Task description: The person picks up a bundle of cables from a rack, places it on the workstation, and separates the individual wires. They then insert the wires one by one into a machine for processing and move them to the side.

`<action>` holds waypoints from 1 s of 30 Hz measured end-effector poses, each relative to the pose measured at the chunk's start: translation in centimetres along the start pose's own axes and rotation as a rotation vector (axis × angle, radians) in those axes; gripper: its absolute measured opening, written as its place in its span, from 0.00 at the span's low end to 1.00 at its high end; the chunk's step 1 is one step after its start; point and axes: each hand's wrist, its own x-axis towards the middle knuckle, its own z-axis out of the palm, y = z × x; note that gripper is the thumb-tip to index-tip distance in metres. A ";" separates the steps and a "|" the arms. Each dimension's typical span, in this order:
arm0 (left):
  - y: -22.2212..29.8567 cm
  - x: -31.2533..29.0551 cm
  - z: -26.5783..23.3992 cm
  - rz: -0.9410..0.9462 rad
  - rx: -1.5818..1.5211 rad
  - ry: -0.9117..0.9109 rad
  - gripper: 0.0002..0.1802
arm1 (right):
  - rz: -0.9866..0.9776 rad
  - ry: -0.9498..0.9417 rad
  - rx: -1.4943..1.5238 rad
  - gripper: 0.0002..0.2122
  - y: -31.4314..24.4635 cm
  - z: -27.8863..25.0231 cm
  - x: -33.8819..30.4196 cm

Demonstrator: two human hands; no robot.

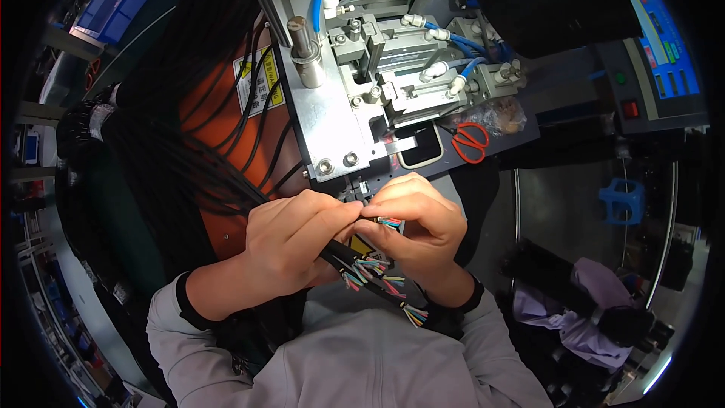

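Note:
My left hand (296, 236) is closed around black multi-core cables, its thumb and forefinger pinching one near its end. My right hand (424, 228) is closed on that same cable's end, fingertips meeting those of the left. Short coloured wires (390, 222) stick out between the right thumb and fingers. Below the hands, several more cable ends (368, 266) fan out in bare coloured wires; the lowest wire bunch (414, 315) hangs just above my lap. Just beyond my fingertips is the front of a metal machine (332, 125).
Pneumatic cylinders (415, 94) with blue hoses sit on the machine. Red-handled scissors (471, 143) lie beside a dark, pale-rimmed tray (421, 147). Long black cables (162, 143) run over an orange surface (215, 109) at left. A control screen (664, 45) and blue stool (623, 201) stand right.

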 end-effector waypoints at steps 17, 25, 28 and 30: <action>0.5 0.5 -0.1 -0.014 0.050 -0.076 0.10 | 0.010 0.108 -0.047 0.08 -0.4 -0.4 0.8; 0.4 -0.5 0.0 0.104 0.274 -0.067 0.23 | 0.342 -0.079 -0.059 0.05 -0.8 -2.6 0.7; 0.5 -0.6 0.0 0.143 0.369 -0.142 0.23 | 0.690 -0.102 0.354 0.05 0.1 -3.0 0.0; 0.5 -0.8 0.4 0.130 0.368 -0.171 0.23 | 0.534 -0.086 0.165 0.04 1.3 -2.9 -0.4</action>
